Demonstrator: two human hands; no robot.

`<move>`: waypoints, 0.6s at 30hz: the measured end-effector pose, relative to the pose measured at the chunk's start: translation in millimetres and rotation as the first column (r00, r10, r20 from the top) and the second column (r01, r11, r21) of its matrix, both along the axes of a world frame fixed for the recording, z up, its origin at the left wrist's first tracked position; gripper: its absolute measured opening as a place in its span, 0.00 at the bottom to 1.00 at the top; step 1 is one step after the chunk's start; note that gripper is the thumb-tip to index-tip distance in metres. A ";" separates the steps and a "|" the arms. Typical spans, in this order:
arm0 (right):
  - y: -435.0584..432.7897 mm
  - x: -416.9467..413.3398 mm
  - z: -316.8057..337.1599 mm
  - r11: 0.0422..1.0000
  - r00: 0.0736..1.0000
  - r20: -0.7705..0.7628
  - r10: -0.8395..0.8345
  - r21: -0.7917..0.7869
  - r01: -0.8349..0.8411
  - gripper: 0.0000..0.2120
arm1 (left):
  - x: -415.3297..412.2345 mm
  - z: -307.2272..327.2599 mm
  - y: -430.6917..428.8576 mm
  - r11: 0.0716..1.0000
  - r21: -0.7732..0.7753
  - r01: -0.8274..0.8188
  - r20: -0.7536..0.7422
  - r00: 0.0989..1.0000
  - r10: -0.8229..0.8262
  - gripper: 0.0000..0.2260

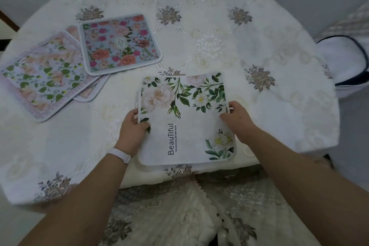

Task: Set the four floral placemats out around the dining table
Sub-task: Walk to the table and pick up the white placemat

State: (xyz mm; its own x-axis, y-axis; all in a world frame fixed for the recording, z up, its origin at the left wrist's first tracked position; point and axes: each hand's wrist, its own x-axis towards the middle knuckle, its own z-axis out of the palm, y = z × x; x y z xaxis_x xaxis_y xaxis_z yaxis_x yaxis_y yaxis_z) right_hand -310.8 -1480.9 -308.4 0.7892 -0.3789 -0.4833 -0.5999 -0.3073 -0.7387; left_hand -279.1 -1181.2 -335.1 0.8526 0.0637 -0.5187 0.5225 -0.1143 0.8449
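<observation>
White placemat point(185, 122) gripped by both hands, three placemats point(79, 60) left.

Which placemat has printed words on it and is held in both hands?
The white placemat reading "Beautiful", gripped by the left hand and right hand; the others lie overlapped at the table's left.

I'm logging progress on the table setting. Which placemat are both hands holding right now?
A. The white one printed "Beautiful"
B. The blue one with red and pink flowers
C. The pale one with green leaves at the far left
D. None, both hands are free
A: the left hand and right hand grip opposite edges of the white mat, while the other mats lie overlapped at the left.
</observation>
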 end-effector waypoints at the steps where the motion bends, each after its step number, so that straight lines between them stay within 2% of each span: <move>1: -3.3 -7.3 7.3 1.000 1.000 0.004 -0.021 -0.009 0.021 0.08 | -0.8 4.0 -5.1 1.000 -0.011 0.023 0.008 1.000 -0.023 0.19; 12: -58.5 -109.8 79.5 0.947 0.945 0.126 -0.303 -0.074 0.314 0.11 | -15.3 60.2 -85.2 0.950 -0.086 0.301 0.127 0.949 -0.289 0.18; 18: -96.5 -156.6 96.1 0.916 0.904 0.197 -0.379 -0.059 0.397 0.08 | -49.6 87.8 -128.4 0.931 -0.084 0.354 0.147 0.929 -0.340 0.18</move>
State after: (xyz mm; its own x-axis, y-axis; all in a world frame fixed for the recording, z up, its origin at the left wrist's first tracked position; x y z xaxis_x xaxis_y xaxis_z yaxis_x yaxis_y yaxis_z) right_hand -467.4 -1577.4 -212.3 0.6397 -0.7097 -0.2953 -0.5474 -0.1509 -0.8231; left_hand -328.7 -1309.5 -247.3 0.8708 -0.2979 -0.3911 0.3532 -0.1742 0.9192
